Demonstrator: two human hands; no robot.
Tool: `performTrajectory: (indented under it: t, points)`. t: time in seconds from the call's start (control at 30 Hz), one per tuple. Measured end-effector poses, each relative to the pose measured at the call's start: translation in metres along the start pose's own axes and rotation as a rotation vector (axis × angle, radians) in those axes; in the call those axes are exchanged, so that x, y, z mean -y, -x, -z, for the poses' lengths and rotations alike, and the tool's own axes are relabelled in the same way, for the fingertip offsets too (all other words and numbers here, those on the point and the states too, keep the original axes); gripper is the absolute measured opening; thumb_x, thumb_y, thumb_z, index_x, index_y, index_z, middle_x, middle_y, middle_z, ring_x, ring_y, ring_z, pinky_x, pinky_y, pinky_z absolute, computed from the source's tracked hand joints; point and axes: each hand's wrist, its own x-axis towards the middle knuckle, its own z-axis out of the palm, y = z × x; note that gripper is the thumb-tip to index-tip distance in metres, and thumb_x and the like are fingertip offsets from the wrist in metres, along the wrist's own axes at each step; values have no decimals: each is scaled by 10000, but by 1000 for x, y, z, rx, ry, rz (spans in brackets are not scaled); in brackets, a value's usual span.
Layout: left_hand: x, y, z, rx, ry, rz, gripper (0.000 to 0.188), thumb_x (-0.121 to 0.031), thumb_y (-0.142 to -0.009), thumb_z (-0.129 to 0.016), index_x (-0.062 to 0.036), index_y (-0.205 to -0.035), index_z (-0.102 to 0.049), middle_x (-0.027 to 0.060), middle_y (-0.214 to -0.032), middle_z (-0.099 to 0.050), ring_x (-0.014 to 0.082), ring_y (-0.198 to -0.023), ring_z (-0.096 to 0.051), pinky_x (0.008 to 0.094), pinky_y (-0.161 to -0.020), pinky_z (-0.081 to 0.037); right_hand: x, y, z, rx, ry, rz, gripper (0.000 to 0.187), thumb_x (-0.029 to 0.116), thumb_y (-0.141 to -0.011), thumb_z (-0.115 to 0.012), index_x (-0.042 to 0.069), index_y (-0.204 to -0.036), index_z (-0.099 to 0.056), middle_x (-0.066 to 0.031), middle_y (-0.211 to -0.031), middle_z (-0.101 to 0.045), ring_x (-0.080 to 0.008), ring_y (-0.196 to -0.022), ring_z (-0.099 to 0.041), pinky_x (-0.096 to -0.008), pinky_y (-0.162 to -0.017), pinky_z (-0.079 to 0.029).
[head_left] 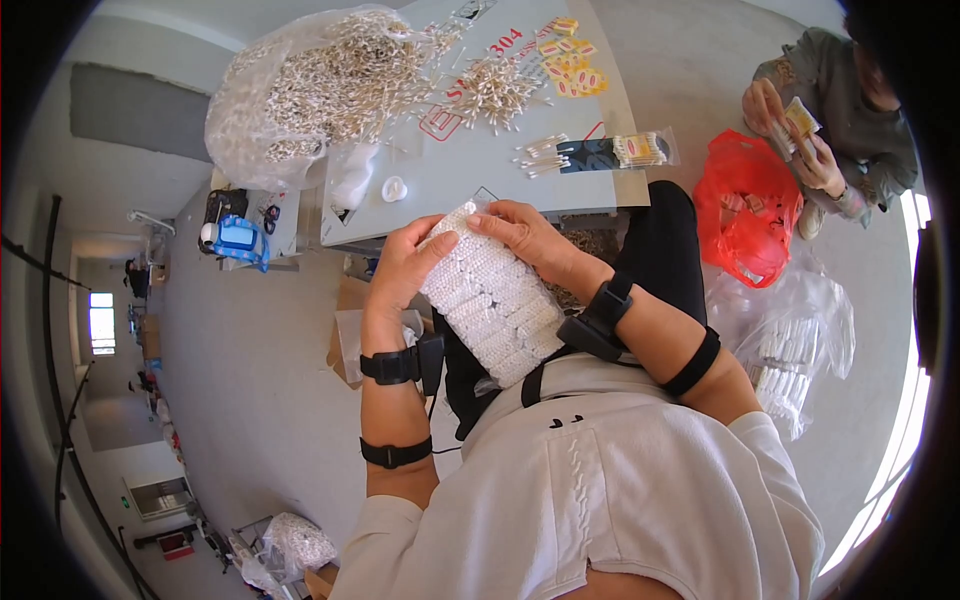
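A clear bag packed with rows of cotton swabs (pixel 495 300) lies tilted over my lap, many white tips facing up. My left hand (pixel 408 258) grips its far left corner, thumb on top. At the far right edge, my right hand (pixel 530 238) also pinches the bag, its thumb pressed on the plastic. The fingers beneath are hidden. Beyond my hands, on the table (pixel 450 200), a small swab pack with a yellow label (pixel 640 150) sits by a dark strip (pixel 590 155) and some loose cotton swabs (pixel 541 158).
A big clear sack of swabs (pixel 310 90), a loose swab pile (pixel 492 92), yellow labels (pixel 572 65) and a white roll (pixel 394 189) occupy the table. At right, another person (pixel 835 120) holds a pack beside a red plastic bag (pixel 745 190) and a clear bag of packs (pixel 785 365).
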Motion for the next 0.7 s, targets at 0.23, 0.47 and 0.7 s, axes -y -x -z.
performTrajectory:
  t: [0.23,0.47,0.7]
  points:
    - [-7,5,-5,-26,-124,-72,477,-253,-792,-709,61,-1123,-569,88,-982,-631,133,-878,-573,257,-798,-454,-3,0,3,20,-22,33,655,408,-774,-721,-104,-1121,-507,-110,-879,-603,-125,-760,-585,-237,-630,-475]
    - [-11,8,-5,23,-169,-55,615,-195,-673,-793,52,-1175,-537,92,-1060,-613,143,-939,-572,273,-845,-450,-2,10,9,136,51,21,1030,141,-574,-849,-94,-1371,-240,-164,-969,-582,-190,-850,-582,-297,-748,-478]
    - [-17,1,2,53,-213,-77,665,-244,-655,-810,62,-1176,-532,117,-1033,-621,163,-936,-575,284,-843,-453,7,11,10,137,69,-22,995,40,-593,-819,-53,-1394,-236,-160,-1040,-587,-188,-894,-586,-285,-807,-470]
